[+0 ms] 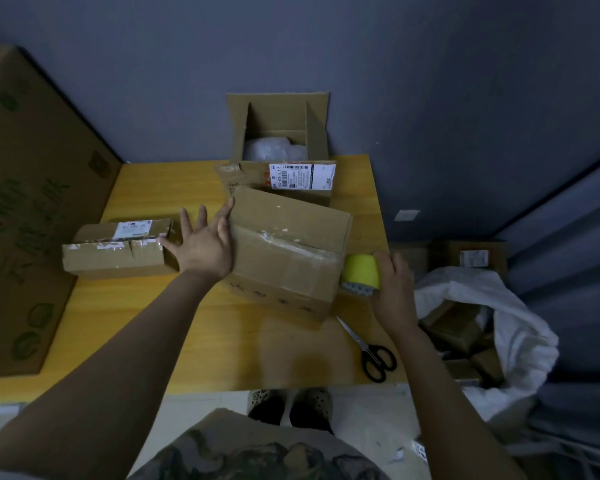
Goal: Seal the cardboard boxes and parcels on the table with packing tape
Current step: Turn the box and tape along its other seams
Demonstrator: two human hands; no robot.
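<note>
Now | right hand (394, 285) grips yellow tape roll (361, 273) (cylindrical) | cardboard box (288, 251) alongside

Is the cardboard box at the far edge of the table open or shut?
Open: the far cardboard box has its flaps standing up, with white wrapping visible inside.

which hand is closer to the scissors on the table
Right. The right hand, gripping the yellow tape roll, is just above the scissors near the table's right edge. The left hand is open, far across the large box.

Taped brown box (288, 251) tilted mid-table, yellow tape roll (361, 273) at its right edge
</note>
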